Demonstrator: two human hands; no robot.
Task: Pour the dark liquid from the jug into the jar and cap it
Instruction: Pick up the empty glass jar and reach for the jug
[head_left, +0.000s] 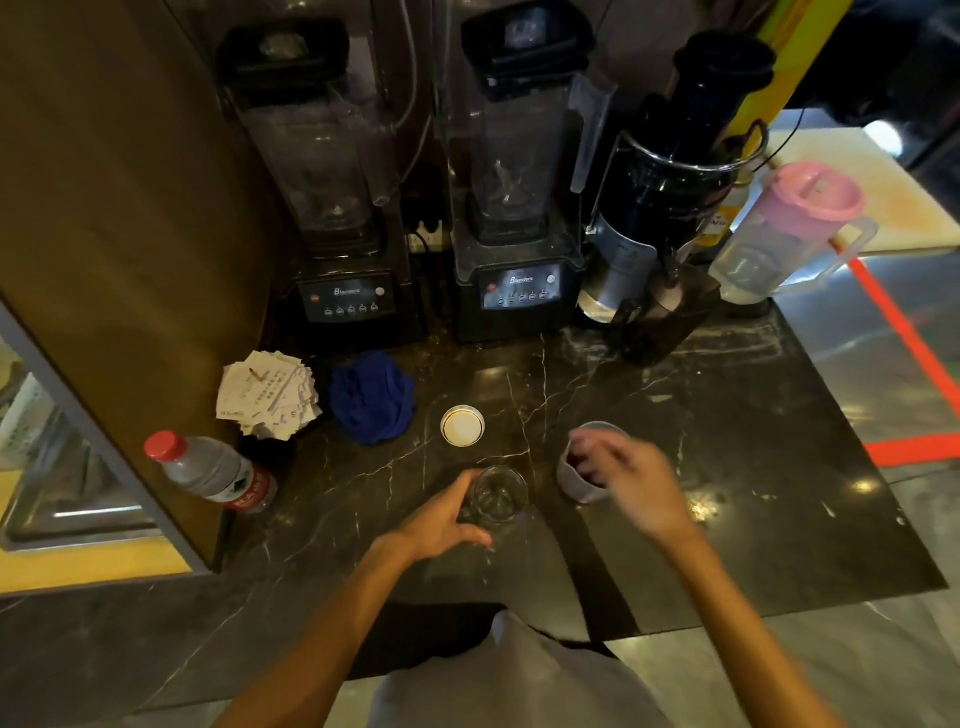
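Observation:
A clear glass jar stands uncapped on the black marble counter, and my left hand grips its left side. Right of it stands a small pale jug with dark liquid inside. My right hand hovers over the jug's right side, blurred, fingers loosely curled; whether it touches the jug is unclear. The jar's round cap lies upside down on the counter behind the jar, its white inside up.
Two blenders and a dark juicer line the back. A pink-lidded pitcher stands at the right, a blue cloth and paper slips at the left, and a water bottle leans nearby.

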